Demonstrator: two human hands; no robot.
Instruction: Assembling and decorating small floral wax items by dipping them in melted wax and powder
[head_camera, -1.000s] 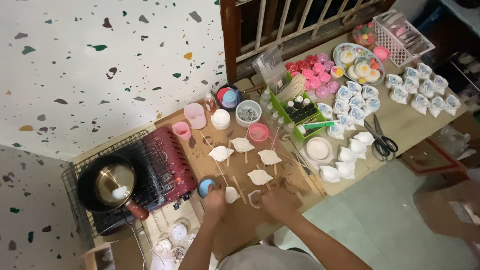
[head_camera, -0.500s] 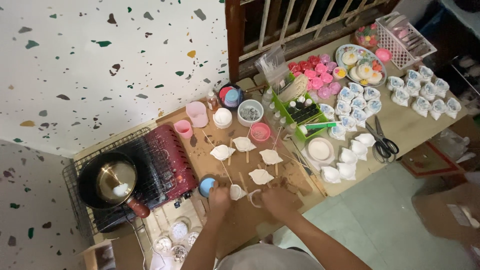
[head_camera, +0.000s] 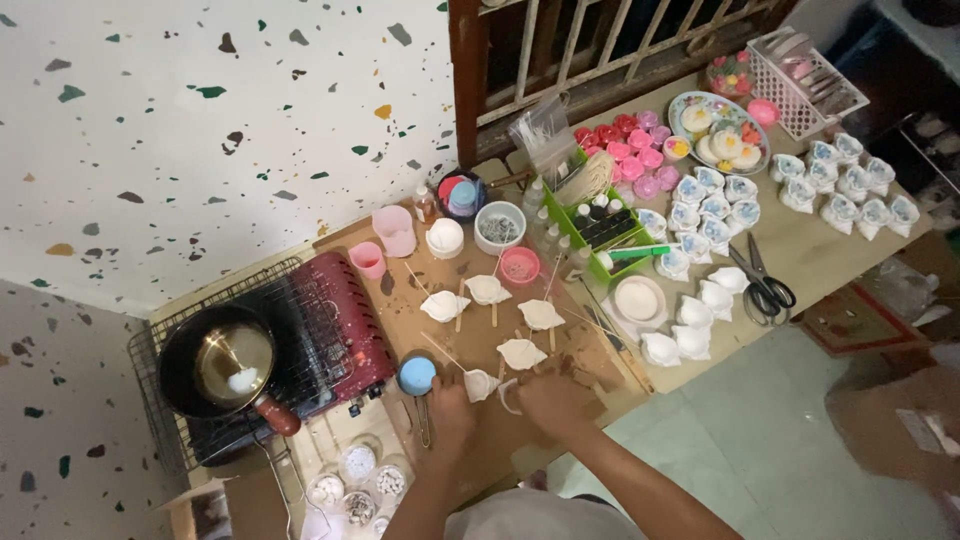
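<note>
- I see matt brown cardboard (head_camera: 480, 340) covering the bench.
- The pan (head_camera: 215, 365) looks like dark metal with a glossy inside.
- The shell moulds (head_camera: 521, 353) look smooth, white and matt.
- The green tray (head_camera: 600, 225) is shiny plastic.

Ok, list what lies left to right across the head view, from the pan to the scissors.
Dark pan → red stove → blue cup → left hand → right hand → round white dish → scissors.
</note>
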